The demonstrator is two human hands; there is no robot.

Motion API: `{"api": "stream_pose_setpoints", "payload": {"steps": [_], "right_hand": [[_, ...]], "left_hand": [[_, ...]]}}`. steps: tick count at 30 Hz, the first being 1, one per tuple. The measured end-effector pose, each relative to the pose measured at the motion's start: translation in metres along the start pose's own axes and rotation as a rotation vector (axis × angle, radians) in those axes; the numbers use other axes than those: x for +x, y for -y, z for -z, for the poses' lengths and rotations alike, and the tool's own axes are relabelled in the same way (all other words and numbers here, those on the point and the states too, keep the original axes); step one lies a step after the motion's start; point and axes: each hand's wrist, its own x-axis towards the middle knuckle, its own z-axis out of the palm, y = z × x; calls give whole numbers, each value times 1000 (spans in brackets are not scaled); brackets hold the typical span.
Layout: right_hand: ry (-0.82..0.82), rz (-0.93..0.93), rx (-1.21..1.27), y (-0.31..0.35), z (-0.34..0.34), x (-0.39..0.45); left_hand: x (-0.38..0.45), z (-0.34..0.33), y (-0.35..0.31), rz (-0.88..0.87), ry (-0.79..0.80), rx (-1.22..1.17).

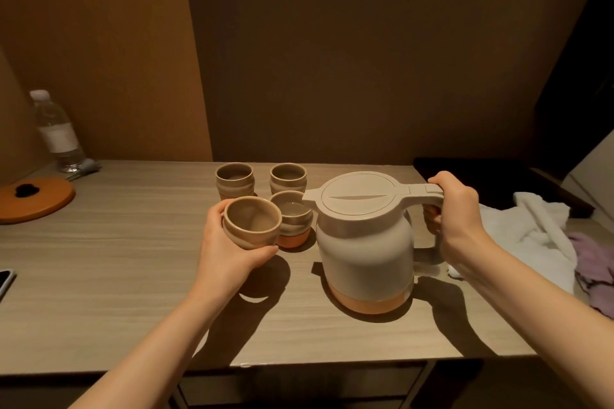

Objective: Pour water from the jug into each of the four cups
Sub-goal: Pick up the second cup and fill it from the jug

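A cream jug (363, 242) with an orange base and a closed lid stands upright on the wooden table (133, 276). My right hand (457, 219) grips its handle. My left hand (229, 249) holds a beige cup (251, 221) lifted a little above the table and tilted slightly toward me; it looks empty. Right behind it stands a second cup (294, 221) with water in it, under the jug's spout. Two more cups, the back left cup (234, 179) and the back right cup (288, 178), stand at the rear; their contents are unclear.
A plastic water bottle (58, 133) stands at the far left, beside an orange round board (36, 199) with a dark object on it. A phone (5, 280) lies at the left edge. White and purple cloths (545, 236) lie right of the jug. A wall rises behind.
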Motion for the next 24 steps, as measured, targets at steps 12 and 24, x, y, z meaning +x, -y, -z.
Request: {"api": "stream_pose_setpoints", "payload": {"steps": [12,24], "right_hand": [[42,51,-28,11,-7,-4],[67,65,-25,17,-14,-1]], "left_hand": [[7,-4,-4,-97,113,228],[24,0,-21,-175,158,364]]}}
